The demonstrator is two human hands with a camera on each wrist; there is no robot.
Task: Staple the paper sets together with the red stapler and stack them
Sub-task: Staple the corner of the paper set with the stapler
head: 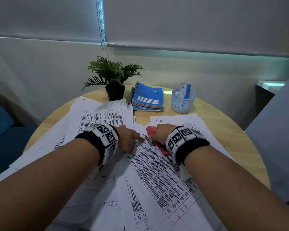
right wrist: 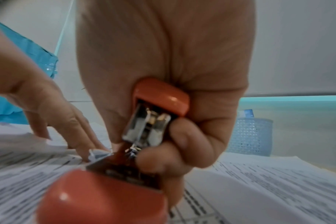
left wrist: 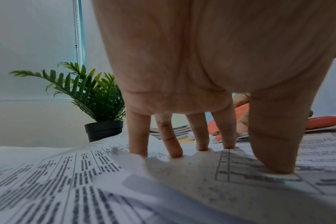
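Note:
My right hand (head: pixel 163 132) grips the red stapler (head: pixel 153 132), which is swung wide open; its metal magazine (right wrist: pixel 146 125) shows between the red top and the red base (right wrist: pixel 102 200). The stapler's mouth sits at the top corner of a printed paper set (head: pixel 157 172) lying in the middle of the round table. My left hand (head: pixel 128 139) presses that set down beside the corner with straight, spread fingers (left wrist: pixel 228 136). More printed sheets (head: pixel 100 117) lie spread at the left, and another pile (head: pixel 182 120) lies under my right hand.
At the back of the wooden table (head: pixel 223 130) stand a potted fern (head: pixel 113 77), a stack of blue spiral notebooks (head: pixel 148 97) and a pale blue mesh cup (head: pixel 183 100) holding a small box. A blue seat (head: pixel 0 120) is at the left.

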